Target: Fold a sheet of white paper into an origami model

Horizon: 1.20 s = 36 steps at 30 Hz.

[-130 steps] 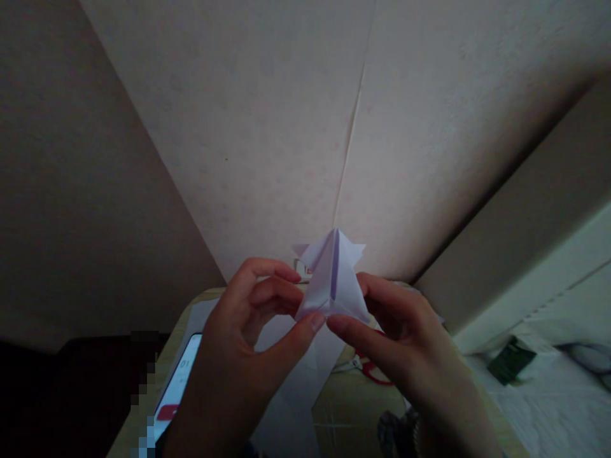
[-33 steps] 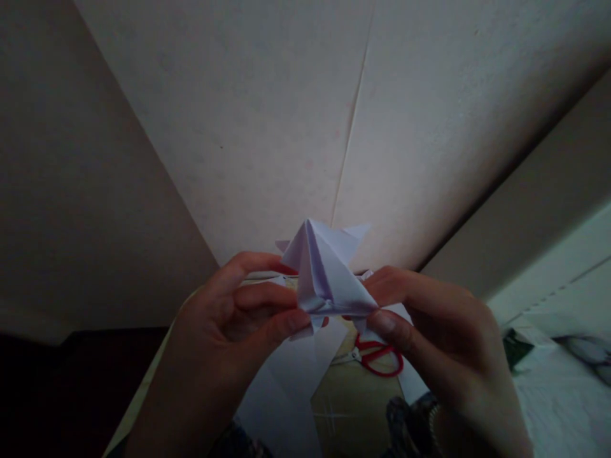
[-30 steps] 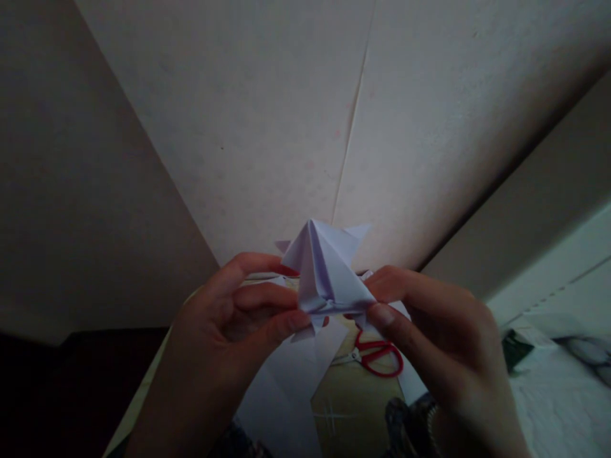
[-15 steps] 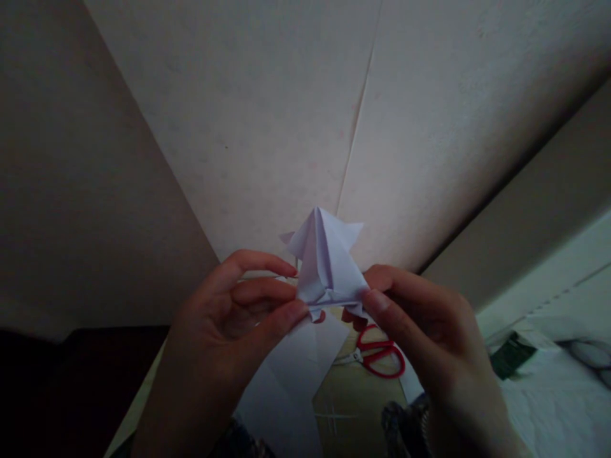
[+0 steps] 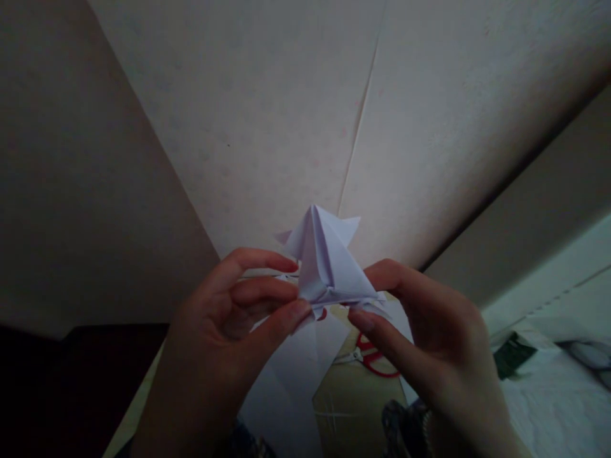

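A white origami figure (image 5: 329, 261), folded to a peak with small points sticking out at both sides, is held up in front of me. My left hand (image 5: 238, 318) pinches its lower left corner between thumb and fingers. On the other side, my right hand (image 5: 424, 324) grips the lower right corner, its thumb under the bottom edge by a small folded flap (image 5: 377, 306). Below the figure lie white paper sheets (image 5: 291, 375) and a pair of red-handled scissors (image 5: 377, 359), partly covered by my right thumb.
The tabletop (image 5: 358, 394) beneath carries thin white strips (image 5: 334, 415). A pale papered wall (image 5: 267, 127) rises close behind. To the right are a green packet (image 5: 514, 355), a dark cable or eyeglasses-like object (image 5: 589, 353) and a white quilted surface (image 5: 558, 413).
My right thumb has moved left and down, from the front of the corner to beneath its edge. The flap there now sticks out to the right. The left hand keeps its pinch.
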Available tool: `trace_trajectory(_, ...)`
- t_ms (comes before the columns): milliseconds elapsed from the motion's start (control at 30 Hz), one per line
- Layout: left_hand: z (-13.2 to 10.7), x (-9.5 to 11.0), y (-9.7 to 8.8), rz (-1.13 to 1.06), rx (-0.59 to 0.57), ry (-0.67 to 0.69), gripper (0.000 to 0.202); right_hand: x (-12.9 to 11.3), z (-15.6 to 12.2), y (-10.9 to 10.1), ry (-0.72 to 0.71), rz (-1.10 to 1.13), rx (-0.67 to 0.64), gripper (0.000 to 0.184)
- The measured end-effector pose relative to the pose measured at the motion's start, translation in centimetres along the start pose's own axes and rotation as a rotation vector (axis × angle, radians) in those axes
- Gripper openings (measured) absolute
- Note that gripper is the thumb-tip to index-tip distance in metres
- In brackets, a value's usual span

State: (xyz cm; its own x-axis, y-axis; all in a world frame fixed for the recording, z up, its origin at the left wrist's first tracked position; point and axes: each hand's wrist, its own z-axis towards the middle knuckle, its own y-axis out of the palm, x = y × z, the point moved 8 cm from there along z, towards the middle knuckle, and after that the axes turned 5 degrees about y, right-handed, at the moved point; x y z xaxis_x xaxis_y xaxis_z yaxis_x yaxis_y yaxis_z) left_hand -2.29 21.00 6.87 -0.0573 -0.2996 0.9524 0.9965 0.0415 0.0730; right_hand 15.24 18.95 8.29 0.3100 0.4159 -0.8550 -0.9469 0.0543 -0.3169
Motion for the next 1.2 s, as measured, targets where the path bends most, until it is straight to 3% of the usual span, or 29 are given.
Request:
trace_trajectory(167,-0.3,0.0,0.5,-0.034,-0.065,-0.014,0.028,-0.5,-0.2,-0.3,-0.039,0.014,0.092,0.011)
trace_trajectory(300,-0.8,-0.1,0.0,-0.086,-0.033,-0.040,0.052,-0.4,-0.1,-0.5,-0.030,0.028,0.127,0.012)
trace_trajectory(400,-0.9,0.3,0.4,0.021,-0.121,0.017,0.065,-0.2,0.0,-0.4,-0.010,0.041,0.132,0.014)
trace_trajectory(467,-1.0,0.8,0.2,0.095,-0.082,0.081,0.061,-0.1,0.0,-0.4,0.004,0.045,0.140,0.015)
trace_trajectory(800,-1.5,1.3,-0.2,0.174,0.111,0.100,0.049,-0.4,-0.3,0.2,-0.012,0.056,0.086,0.014)
trace_trajectory(1200,-2.0,1.9,-0.5,0.244,0.264,0.172,0.026,-0.6,-0.7,0.5,0.017,0.000,0.184,0.020)
